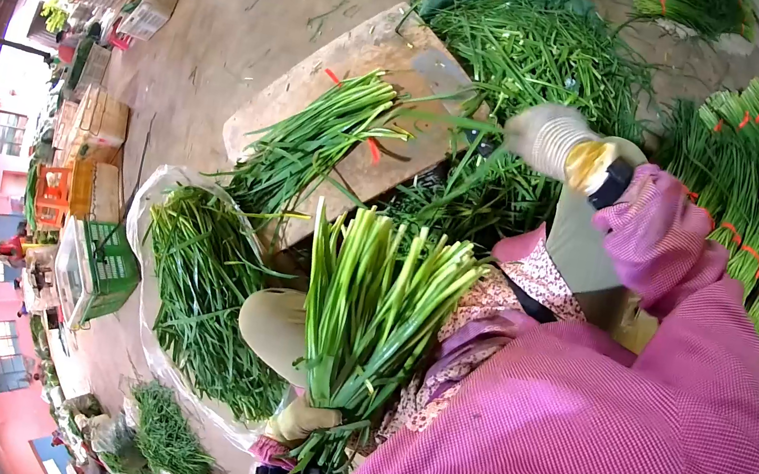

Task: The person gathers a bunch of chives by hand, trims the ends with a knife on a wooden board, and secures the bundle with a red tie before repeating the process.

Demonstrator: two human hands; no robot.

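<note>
My left hand [306, 420], in a pale glove, is closed round a thick bunch of garlic chives [377, 308]. Their pale cut ends point up and away from my lap. My right hand [550, 135], gloved and blurred by motion, is over the heap of loose chives [532, 61]. A few blurred green blades trail from its fingertips, which look closed on them. In front of me, a smaller bundle of chives [327, 131] lies on a wooden board [305, 82], with red ties [373, 151] beside it.
Loose chives [200, 276] fill a clear plastic bag [146, 196] left of my knee. Bunches with red ties [746, 231] are stacked to my right. Further off stand a green crate [104, 275], an orange stool [51, 198] and stacked boxes [100, 122]. Scattered blades lie on the floor.
</note>
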